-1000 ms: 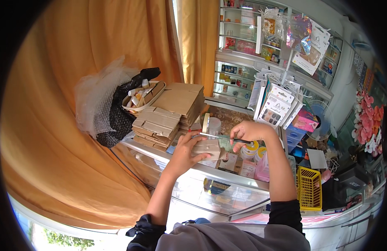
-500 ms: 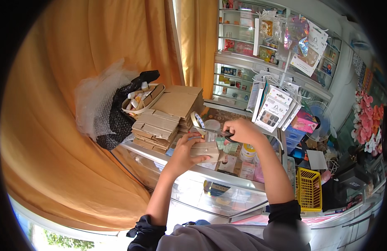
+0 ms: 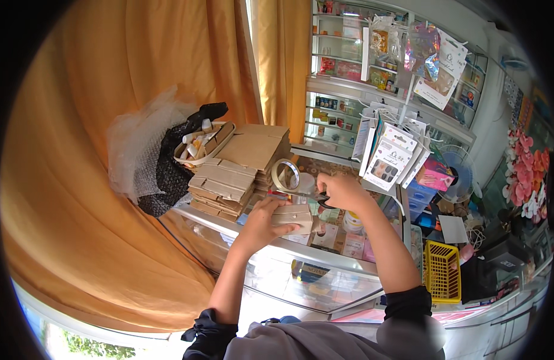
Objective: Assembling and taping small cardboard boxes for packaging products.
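A small brown cardboard box rests on the glass counter, and my left hand grips it from its left end, thumb along the near side. My right hand is closed round the dark handles of a pair of scissors. Their blades point left, beyond the box. At the blades' tip a roll of tape stands on edge, its round opening facing me. Whether a strip of tape runs from the roll to the box is hard to make out.
Stacked flat cardboard stands left of the box, with an oval basket of small bottles and black bubble wrap behind. To the right are hanging packets, a fan and a yellow basket. Lidded jars stand near my right wrist.
The tape roll has turned from nearly edge-on to showing its round opening. My right hand has shifted slightly left and down with the scissors. My left hand stays on the box.
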Tool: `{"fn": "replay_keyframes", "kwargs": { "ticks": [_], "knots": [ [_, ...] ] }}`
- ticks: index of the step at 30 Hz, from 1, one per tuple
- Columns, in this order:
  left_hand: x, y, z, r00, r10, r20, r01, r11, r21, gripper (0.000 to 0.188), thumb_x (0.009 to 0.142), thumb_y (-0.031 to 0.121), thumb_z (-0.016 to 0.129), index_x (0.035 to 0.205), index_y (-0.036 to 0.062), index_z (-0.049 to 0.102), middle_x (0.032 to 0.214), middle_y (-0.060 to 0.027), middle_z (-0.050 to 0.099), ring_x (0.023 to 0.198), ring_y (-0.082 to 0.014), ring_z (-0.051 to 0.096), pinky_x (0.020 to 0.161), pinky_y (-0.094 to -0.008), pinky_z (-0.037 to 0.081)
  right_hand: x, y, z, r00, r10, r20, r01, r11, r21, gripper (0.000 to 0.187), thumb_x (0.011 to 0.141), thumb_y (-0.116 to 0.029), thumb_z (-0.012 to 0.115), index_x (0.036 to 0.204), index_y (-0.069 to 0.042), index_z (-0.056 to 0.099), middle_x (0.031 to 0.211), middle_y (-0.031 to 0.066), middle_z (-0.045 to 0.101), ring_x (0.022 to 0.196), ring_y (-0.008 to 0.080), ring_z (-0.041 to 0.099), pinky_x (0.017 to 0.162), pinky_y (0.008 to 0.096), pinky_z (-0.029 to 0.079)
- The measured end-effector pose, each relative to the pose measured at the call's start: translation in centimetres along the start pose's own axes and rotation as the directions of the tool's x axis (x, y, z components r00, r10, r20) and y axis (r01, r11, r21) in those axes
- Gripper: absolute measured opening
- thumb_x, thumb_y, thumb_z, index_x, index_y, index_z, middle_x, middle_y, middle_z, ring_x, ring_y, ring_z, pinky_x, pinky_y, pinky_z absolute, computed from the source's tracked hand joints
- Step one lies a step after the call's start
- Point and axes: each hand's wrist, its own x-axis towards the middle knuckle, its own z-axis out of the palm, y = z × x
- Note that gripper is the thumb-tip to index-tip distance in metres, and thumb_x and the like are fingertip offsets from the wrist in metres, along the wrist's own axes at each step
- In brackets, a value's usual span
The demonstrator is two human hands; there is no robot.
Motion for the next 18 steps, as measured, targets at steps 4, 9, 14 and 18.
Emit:
{"fn": "replay_keyframes", "kwargs": {
  "ticks": [4, 9, 14, 18],
  "knots": [
    [0.1, 0.0, 0.2, 1.0, 0.013, -0.01, -0.013, 1.0, -0.006, 0.055, 0.067, 0.024, 0.081, 0.108, -0.0054, 0.058, 0.105, -0.0174, 0.058, 0.097, -0.0301, 0.057, 0.084, -0.0346, 0.046, 0.0, 0.6, 0.6, 1.0, 0.026, 0.008, -0.027, 0.998, 0.062, 0.025, 0.062, -0.011, 0.071, 0.072, -0.007, 0.049, 0.066, 0.0074, 0.059, 0.066, 0.0272, 0.06, 0.056, 0.0392, 0.043],
    [0.0, 0.0, 0.3, 0.999, 0.041, -0.027, -0.041, 0.999, 0.009, 0.055, 0.067, 0.024, 0.081, 0.107, -0.0056, 0.057, 0.104, -0.017, 0.058, 0.095, -0.0299, 0.057, 0.083, -0.0344, 0.046, 0.2, 1.2, 1.0, 0.993, 0.028, 0.118, -0.037, 0.997, 0.068, 0.026, 0.06, -0.011, 0.072, 0.065, -0.006, 0.047, 0.06, 0.0097, 0.054, 0.06, 0.0278, 0.055, 0.053, 0.0391, 0.04],
    [-0.1, 0.2, 0.2, 0.998, 0.055, -0.034, -0.054, 0.998, 0.01, 0.055, 0.067, 0.023, 0.081, 0.106, -0.0059, 0.057, 0.102, -0.0169, 0.058, 0.094, -0.0298, 0.056, 0.082, -0.0346, 0.046, 0.0, 1.2, 0.5, 0.981, 0.019, 0.194, -0.049, 0.987, 0.152, 0.026, 0.057, -0.01, 0.076, 0.064, -0.005, 0.051, 0.061, 0.0087, 0.055, 0.06, 0.0253, 0.057, 0.053, 0.0371, 0.041],
    [-0.1, 0.3, 0.1, 0.998, 0.047, -0.035, -0.047, 0.999, 0.006, 0.054, 0.066, 0.023, 0.081, 0.106, -0.0059, 0.057, 0.102, -0.0172, 0.058, 0.093, -0.0304, 0.056, 0.081, -0.0347, 0.046, -0.1, 0.8, -0.1, 0.953, 0.123, 0.277, -0.177, 0.968, 0.177, 0.028, 0.057, -0.011, 0.078, 0.066, -0.005, 0.052, 0.062, 0.0087, 0.056, 0.061, 0.0246, 0.058, 0.053, 0.0365, 0.042]
  ]
}}
